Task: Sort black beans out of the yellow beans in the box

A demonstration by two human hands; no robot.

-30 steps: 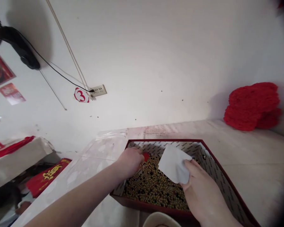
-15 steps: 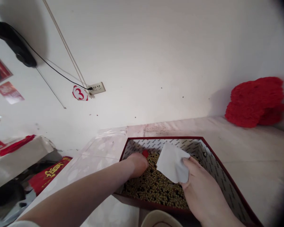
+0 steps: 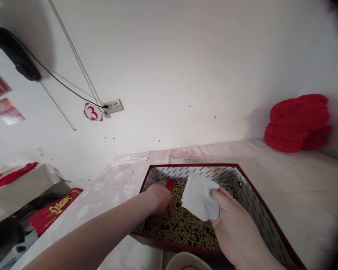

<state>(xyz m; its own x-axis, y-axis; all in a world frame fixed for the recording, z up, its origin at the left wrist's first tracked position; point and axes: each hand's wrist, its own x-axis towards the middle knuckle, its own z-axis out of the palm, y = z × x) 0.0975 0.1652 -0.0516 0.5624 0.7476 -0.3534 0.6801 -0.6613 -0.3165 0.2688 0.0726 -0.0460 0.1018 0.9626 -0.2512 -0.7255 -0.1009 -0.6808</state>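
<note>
A dark red-edged box [image 3: 242, 225] with a printed paper lining holds a layer of small round beans or seeds [image 3: 183, 225], yellowish-green mixed with dark ones. My left hand [image 3: 159, 198] is down inside the box at its left side, bent at the wrist. Its fingers are hidden behind the back of the hand, so I cannot see what they hold. Just past it, a small round red thing [image 3: 170, 185] shows by the box's far wall. Over the beans, my right hand [image 3: 233, 221] pinches a flat white piece of cloth or paper [image 3: 199, 197] by its right edge.
The box stands on a pale covered table [image 3: 293, 187] against a white wall. A red fuzzy bundle [image 3: 297, 123] lies at the back right. A socket [image 3: 113, 107] with a plugged-in black cord is on the wall. Left of the table is a red bag [image 3: 56, 210] with yellow lettering.
The view has shifted slightly, carrying everything a little left. My left hand has drawn back slightly to the left, leaving more of the red thing uncovered. My right hand still holds the white piece.
</note>
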